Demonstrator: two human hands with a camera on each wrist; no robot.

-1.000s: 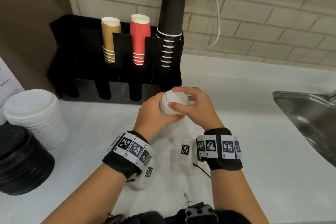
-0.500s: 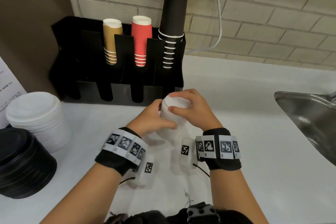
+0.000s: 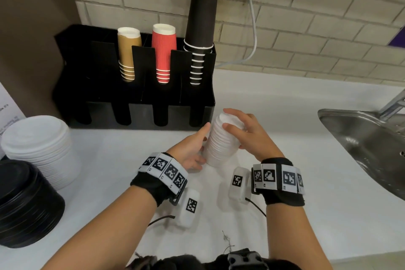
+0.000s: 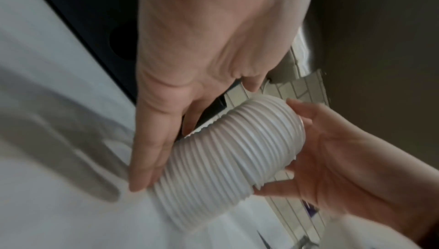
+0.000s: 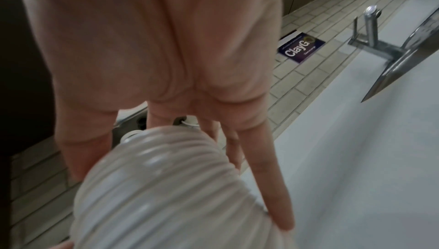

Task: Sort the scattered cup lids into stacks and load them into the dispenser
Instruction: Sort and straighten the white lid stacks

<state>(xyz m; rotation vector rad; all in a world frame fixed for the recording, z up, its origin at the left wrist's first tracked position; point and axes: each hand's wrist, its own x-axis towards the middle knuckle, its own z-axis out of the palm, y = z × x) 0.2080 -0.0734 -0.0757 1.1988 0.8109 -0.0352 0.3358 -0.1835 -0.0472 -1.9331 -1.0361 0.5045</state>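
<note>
A tall stack of small white lids (image 3: 222,140) stands slightly tilted on the white counter (image 3: 306,204), in front of the right end of the black dispenser (image 3: 140,98). My left hand (image 3: 196,150) lies flat against the stack's left side, fingers straight (image 4: 147,159). My right hand (image 3: 243,129) grips the top of the stack (image 4: 225,155), thumb in front and fingers over the top lid. The right wrist view shows that hand (image 5: 180,93) running down alongside the ribbed stack (image 5: 154,187).
The dispenser holds brown cups (image 3: 128,55), red cups (image 3: 164,50) and tall black cups (image 3: 200,28). A wide stack of white lids (image 3: 41,144) and one of black lids (image 3: 24,204) stand at the left. A steel sink (image 3: 368,144) lies to the right.
The small lid stack has come down from mid-air and now stands on the counter. My left hand has opened out flat along its side; the right hand stays on the top.
</note>
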